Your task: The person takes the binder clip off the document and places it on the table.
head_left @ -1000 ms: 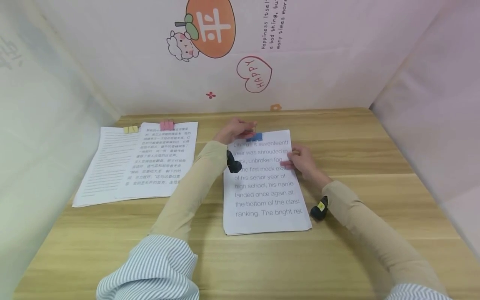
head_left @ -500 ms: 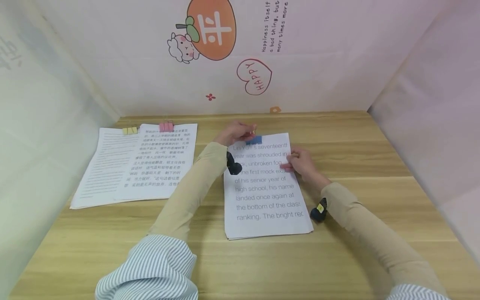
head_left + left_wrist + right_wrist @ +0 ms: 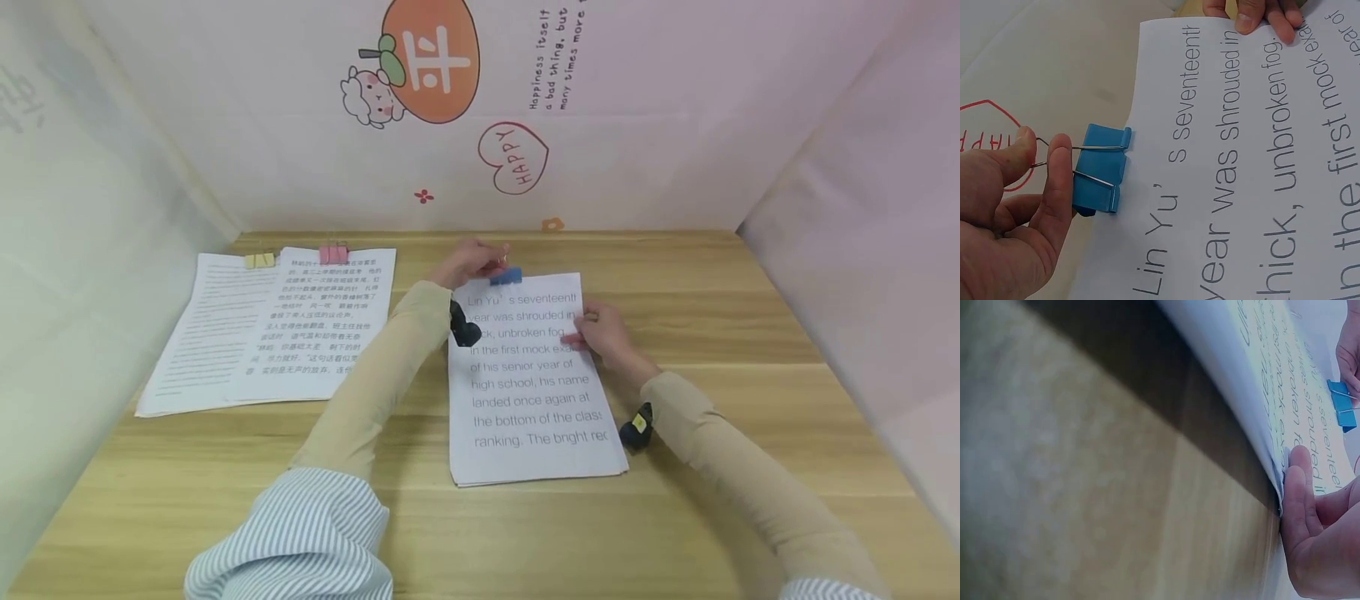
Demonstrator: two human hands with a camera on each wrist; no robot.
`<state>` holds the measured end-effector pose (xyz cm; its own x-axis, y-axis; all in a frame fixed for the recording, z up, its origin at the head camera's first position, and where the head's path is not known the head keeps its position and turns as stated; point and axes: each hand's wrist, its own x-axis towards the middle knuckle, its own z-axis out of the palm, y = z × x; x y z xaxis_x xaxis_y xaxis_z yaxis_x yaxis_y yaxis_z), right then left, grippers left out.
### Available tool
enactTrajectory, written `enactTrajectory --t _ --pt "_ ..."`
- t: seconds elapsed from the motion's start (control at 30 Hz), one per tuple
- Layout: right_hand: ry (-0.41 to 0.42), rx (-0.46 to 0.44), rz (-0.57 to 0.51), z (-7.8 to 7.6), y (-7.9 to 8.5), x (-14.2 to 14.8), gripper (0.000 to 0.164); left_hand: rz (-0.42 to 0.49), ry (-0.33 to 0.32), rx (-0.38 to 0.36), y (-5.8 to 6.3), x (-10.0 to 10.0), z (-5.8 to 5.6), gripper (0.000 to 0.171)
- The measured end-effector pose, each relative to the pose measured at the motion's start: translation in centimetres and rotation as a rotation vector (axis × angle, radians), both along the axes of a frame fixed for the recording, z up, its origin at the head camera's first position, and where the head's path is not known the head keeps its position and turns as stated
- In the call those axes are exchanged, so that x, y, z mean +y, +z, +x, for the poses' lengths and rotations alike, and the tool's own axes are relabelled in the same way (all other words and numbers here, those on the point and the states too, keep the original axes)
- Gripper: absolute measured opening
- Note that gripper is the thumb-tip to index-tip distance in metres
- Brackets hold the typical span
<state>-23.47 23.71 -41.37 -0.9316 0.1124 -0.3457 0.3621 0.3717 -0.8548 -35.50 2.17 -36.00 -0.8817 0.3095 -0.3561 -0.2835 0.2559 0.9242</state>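
A stack of printed pages [image 3: 525, 462] lies on the wooden table, with a blue binder clip [image 3: 1099, 167] at its top edge. In the left wrist view, my left hand [image 3: 1019, 206] pinches the clip's wire handles between thumb and fingers. The clip's mouth overlaps the page edge slightly; how far it reaches is hard to tell. My right hand [image 3: 606, 332] holds the stack's right edge, fingertips over the printed side. From the right wrist, that edge stands a little off the table, and part of the hand's grip is hidden.
Two overlapping paper stacks lie at the left, one under a yellow binder clip [image 3: 260, 261], the other under a pink binder clip [image 3: 333, 255]. A printed white wall covering [image 3: 637, 158] rises behind the table [image 3: 720, 308], and white side walls flank it.
The blue clip has shifted slightly toward the back wall relative to the pages and covers less of them. The head view has tilted a little. My right hand keeps its place on the edge.
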Motion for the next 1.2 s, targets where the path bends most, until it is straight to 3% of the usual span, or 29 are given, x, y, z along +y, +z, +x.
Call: enactTrajectory --t 0.23,0.4,0.67,0.83,1.03,1.2 --pt "-0.002 -0.012 0.024 -0.1 0.0 0.3 0.036 0.059 0.033 0.0 0.2 -0.5 -1.0 0.026" --pt "0.002 -0.008 0.029 0.0 -0.1 0.4 0.035 0.041 0.061 0.012 0.6 -1.7 -1.7 0.029" --pt "-0.001 -0.014 0.032 0.3 -0.2 0.1 0.032 -0.064 0.117 0.086 0.5 -4.4 -2.9 0.036" --pt "-0.005 -0.007 0.036 0.3 -0.3 -0.1 0.029 -0.139 0.134 0.099 -0.1 -5.5 -3.1 0.04" --pt "0.005 0.001 0.039 0.3 -0.2 -0.2 0.031 -0.182 0.128 0.113 -0.8 -6.5 -3.1 0.043" --pt "0.007 0.008 0.051 0.2 -0.2 -0.2 0.03 -0.206 0.159 0.132 -1.4 -7.1 -3.1 0.043"
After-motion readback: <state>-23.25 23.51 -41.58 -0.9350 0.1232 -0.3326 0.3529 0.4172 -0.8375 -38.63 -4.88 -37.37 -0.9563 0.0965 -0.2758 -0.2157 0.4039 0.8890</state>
